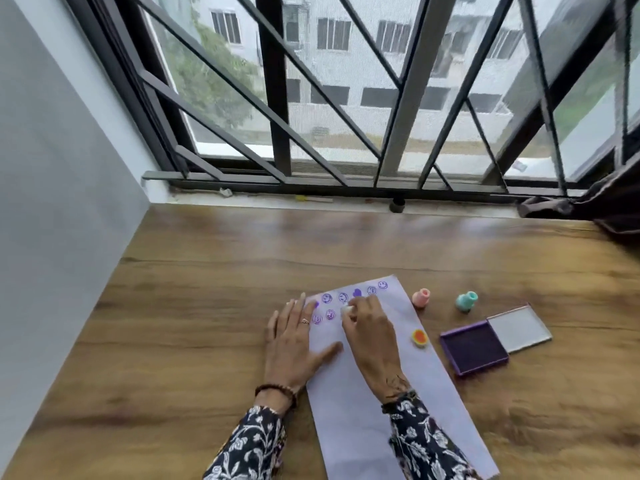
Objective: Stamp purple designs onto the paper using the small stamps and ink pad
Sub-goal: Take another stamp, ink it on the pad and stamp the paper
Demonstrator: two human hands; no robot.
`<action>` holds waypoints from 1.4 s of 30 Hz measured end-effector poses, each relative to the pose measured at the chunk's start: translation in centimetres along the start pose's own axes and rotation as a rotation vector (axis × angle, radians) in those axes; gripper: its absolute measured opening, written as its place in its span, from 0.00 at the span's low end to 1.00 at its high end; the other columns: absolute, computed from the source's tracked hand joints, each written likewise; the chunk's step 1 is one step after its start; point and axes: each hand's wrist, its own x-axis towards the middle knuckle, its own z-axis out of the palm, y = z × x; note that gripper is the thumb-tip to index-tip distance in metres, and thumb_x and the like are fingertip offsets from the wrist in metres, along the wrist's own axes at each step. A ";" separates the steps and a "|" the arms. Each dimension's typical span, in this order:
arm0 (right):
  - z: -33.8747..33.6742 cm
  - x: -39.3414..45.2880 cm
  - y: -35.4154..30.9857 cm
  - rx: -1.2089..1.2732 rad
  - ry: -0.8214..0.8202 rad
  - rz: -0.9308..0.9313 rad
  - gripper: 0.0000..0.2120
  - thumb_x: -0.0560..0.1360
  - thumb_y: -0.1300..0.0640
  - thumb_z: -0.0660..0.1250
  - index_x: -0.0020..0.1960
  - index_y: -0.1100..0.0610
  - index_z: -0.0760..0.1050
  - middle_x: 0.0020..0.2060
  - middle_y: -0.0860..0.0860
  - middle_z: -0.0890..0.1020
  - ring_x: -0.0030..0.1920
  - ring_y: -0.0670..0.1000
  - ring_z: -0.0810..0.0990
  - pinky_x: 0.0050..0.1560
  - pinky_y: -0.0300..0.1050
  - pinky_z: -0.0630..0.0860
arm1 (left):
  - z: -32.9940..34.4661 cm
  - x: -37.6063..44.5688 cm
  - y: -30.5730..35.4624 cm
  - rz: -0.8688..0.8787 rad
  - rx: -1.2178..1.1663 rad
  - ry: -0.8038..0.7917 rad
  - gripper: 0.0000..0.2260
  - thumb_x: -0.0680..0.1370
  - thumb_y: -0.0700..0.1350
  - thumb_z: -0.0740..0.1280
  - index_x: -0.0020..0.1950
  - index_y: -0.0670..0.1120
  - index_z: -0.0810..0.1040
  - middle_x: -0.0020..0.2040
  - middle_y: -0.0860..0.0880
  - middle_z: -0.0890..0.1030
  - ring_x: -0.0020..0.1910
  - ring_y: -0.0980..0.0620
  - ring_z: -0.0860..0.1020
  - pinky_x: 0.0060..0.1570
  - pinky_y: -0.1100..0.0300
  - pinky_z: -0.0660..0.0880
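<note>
A long white paper [360, 403] lies on the wooden table, its far end covered with purple smiley and heart prints. My right hand [370, 327] is shut on a small white stamp [347, 310] and presses it down on the paper in the second row of prints. My left hand [294, 337] lies flat with fingers spread on the paper's left edge. The open purple ink pad [474, 351] sits to the right of the paper, its clear lid [519, 329] beside it.
A pink stamp [421, 297] and a teal stamp [466, 301] stand beyond the ink pad. An orange and yellow stamp [419, 337] lies on the paper's right edge. The wooden table [207, 289] runs to a barred window; a grey wall borders the left.
</note>
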 end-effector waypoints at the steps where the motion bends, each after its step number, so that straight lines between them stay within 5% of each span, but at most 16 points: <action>1: 0.3 -0.1 0.0 -0.037 -0.007 -0.014 0.09 0.78 0.58 0.58 0.54 0.60 0.73 0.53 0.58 0.77 0.49 0.58 0.79 0.45 0.48 0.75 | 0.1 -0.1 -0.1 -0.001 -0.001 0.007 0.37 0.70 0.67 0.59 0.73 0.53 0.51 0.77 0.53 0.51 0.75 0.55 0.50 0.72 0.54 0.42; 6: 0.8 0.2 -0.1 -0.206 -0.074 -0.067 0.11 0.79 0.58 0.54 0.58 0.57 0.71 0.56 0.54 0.75 0.51 0.54 0.79 0.47 0.43 0.74 | 0.4 -0.3 -0.7 0.034 -0.026 0.037 0.37 0.70 0.67 0.59 0.73 0.52 0.53 0.76 0.51 0.55 0.75 0.52 0.53 0.72 0.54 0.43; 13: 0.1 2.5 -0.5 -0.234 -0.224 -0.069 0.08 0.75 0.62 0.57 0.49 0.62 0.74 0.50 0.59 0.79 0.49 0.60 0.78 0.46 0.49 0.71 | 0.0 -0.3 -0.2 0.066 0.021 0.099 0.35 0.68 0.65 0.65 0.68 0.45 0.67 0.70 0.45 0.70 0.68 0.44 0.69 0.66 0.52 0.50; 20: -0.1 4.3 -1.7 -0.273 -0.324 -0.037 0.09 0.72 0.67 0.58 0.46 0.66 0.76 0.49 0.63 0.81 0.50 0.61 0.78 0.49 0.49 0.72 | 0.5 -0.3 -0.9 0.050 -0.032 0.023 0.36 0.71 0.65 0.62 0.72 0.48 0.57 0.75 0.48 0.58 0.74 0.49 0.57 0.69 0.54 0.41; 23: -0.6 3.6 -0.9 -0.040 -0.268 0.082 0.07 0.70 0.64 0.63 0.43 0.66 0.78 0.45 0.61 0.82 0.48 0.59 0.78 0.49 0.50 0.73 | 0.5 -0.4 -0.9 0.038 -0.056 -0.011 0.37 0.71 0.66 0.59 0.73 0.50 0.53 0.77 0.50 0.54 0.75 0.52 0.52 0.72 0.53 0.41; 26: -2.1 2.0 0.6 0.582 -0.170 0.370 0.02 0.68 0.63 0.71 0.40 0.63 0.80 0.38 0.58 0.83 0.36 0.52 0.80 0.40 0.44 0.80 | 0.3 0.0 -1.0 0.006 -0.047 -0.061 0.39 0.71 0.68 0.58 0.74 0.51 0.48 0.77 0.52 0.49 0.75 0.53 0.47 0.73 0.50 0.41; 30: -4.6 -0.2 3.8 1.055 -0.061 0.587 0.05 0.71 0.62 0.70 0.36 0.58 0.82 0.33 0.50 0.83 0.30 0.44 0.80 0.33 0.33 0.79 | -0.3 0.4 1.1 0.095 -0.056 0.021 0.31 0.70 0.60 0.66 0.69 0.51 0.62 0.71 0.50 0.65 0.71 0.47 0.60 0.67 0.50 0.49; 33: -6.3 -1.5 5.9 1.149 0.014 0.706 0.03 0.71 0.62 0.70 0.40 0.59 0.81 0.31 0.50 0.83 0.32 0.46 0.80 0.32 0.33 0.80 | 0.3 0.5 5.2 0.327 -0.004 0.068 0.20 0.68 0.54 0.71 0.58 0.51 0.75 0.56 0.49 0.78 0.58 0.47 0.75 0.54 0.52 0.54; 37: -8.2 -2.9 8.3 1.191 0.053 0.757 0.02 0.72 0.64 0.68 0.41 0.62 0.80 0.28 0.51 0.82 0.27 0.44 0.81 0.27 0.33 0.78 | 1.6 1.5 9.6 0.348 -0.113 -0.179 0.17 0.75 0.52 0.64 0.62 0.51 0.72 0.59 0.48 0.74 0.59 0.47 0.70 0.56 0.52 0.58; 42: -10.3 -3.3 10.9 1.172 0.036 0.707 0.01 0.71 0.63 0.69 0.41 0.60 0.80 0.36 0.56 0.82 0.37 0.50 0.80 0.33 0.34 0.81 | 2.3 2.2 12.6 0.351 -0.073 -0.199 0.13 0.75 0.50 0.65 0.57 0.49 0.76 0.55 0.47 0.77 0.55 0.47 0.73 0.54 0.53 0.64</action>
